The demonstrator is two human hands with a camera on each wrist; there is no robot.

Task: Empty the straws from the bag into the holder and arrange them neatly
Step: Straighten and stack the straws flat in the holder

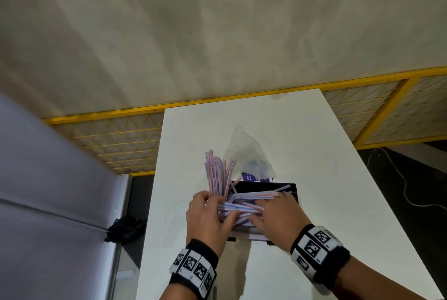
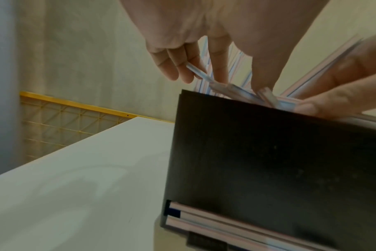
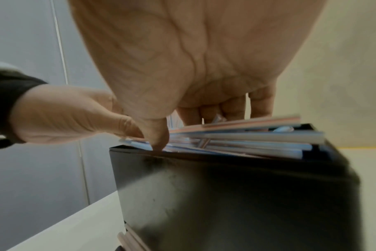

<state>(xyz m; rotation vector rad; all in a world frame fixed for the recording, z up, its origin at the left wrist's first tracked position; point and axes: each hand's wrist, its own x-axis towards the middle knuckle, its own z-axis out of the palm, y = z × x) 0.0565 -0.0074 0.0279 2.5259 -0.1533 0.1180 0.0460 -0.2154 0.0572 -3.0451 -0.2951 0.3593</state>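
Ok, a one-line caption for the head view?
Both hands sort striped straws in a black holder, emptied bag behind.

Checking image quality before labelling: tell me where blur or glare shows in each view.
Head view: mostly sharp, straws slightly soft. Left wrist view: motion blur on fingers and right edge. Right wrist view: soft overall, a pale sheen on the holder.

No text could be read with certainty. A purple card point(image 1: 254, 177) behind the black holder point(image 1: 294, 190) bore white print, its first words possibly "Let's", the rest too small. Wristbands point(image 1: 193, 268) carried black-and-white square marker codes with tiny unreadable characters beneath.
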